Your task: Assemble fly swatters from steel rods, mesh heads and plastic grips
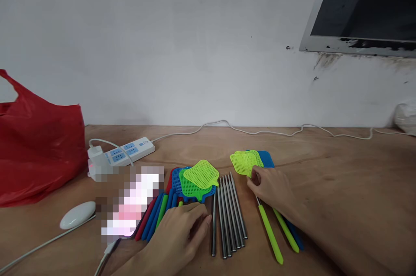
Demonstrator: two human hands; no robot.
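Note:
My right hand (pixel 271 186) pinches the neck of a yellow-green fly swatter (pixel 241 164) with a yellow-green handle (pixel 271 235). Beneath it lie another yellow-green swatter and a blue swatter (pixel 267 159). My left hand (pixel 182 232) rests loosely curled, palm down, over several coloured handles; whatever its fingers hold is hidden. A blue handle (pixel 155 211) and a green handle (pixel 162 211) show beside it. Just beyond the hand is an overlapping pile of mesh swatter heads, with a yellow-green head (pixel 202 173) on top. Several metal rods (pixel 227 215) lie side by side between my hands.
At the left stand a red plastic bag (pixel 39 150) and a white power strip (pixel 131 150) with a plugged-in charger. A blurred, lit phone (pixel 131 206) and a white mouse-like object (pixel 78 214) lie nearer. A white cable (pixel 224 121) runs along the wall.

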